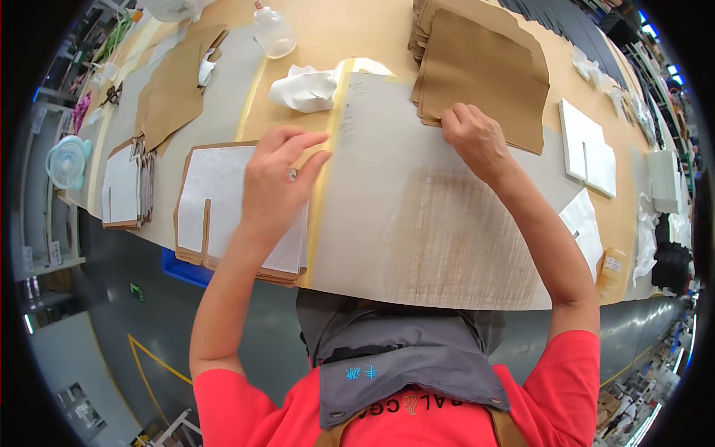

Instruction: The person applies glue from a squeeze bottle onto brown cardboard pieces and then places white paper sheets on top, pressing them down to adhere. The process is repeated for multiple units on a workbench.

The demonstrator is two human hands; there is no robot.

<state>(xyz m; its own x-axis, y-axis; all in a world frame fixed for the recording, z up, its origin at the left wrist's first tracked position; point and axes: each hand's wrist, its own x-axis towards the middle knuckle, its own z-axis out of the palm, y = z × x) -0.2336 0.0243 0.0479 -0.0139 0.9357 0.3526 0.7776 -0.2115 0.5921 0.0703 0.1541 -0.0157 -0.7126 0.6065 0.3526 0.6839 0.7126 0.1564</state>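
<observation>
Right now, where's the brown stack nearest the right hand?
In the head view, the brown stack lies right of centre, toward the far side of the table, the right hand at its near edge, white slotted pieces to its right.

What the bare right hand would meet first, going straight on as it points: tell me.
Probably the stack of flat brown sheets: the right hand overlaps its near edge in the picture, though depth leaves actual contact unclear.

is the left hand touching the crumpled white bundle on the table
Apart. The head view shows a strip of tan tabletop between the lower edge of the crumpled white bundle and the raised fingers of the left hand.
</observation>
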